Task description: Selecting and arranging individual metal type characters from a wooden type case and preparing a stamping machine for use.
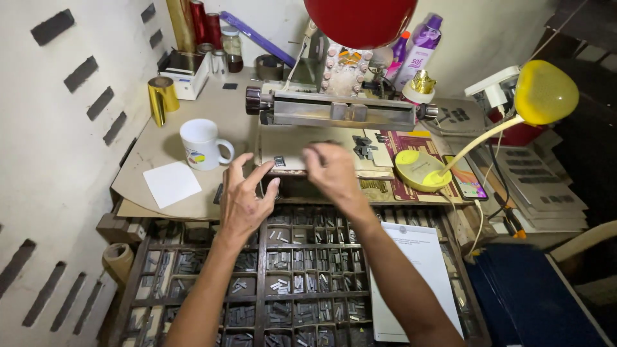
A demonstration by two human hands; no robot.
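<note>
Hands first: my left hand (pixel 243 196) is spread open, thumb and forefinger just short of a small metal block (pixel 279 160) on the plate (pixel 289 144); my right hand (pixel 331 168), curled and blurred, I cannot tell if gripping. I judge type-setting is underway; next calls for a fine pinch, above the type tray (pixel 289 276).

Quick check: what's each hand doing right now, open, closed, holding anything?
Left hand: open, fingers spread, holding nothing, beside a small metal block.
Right hand: blurred, fingers curled downward; grip cannot be told.
</note>
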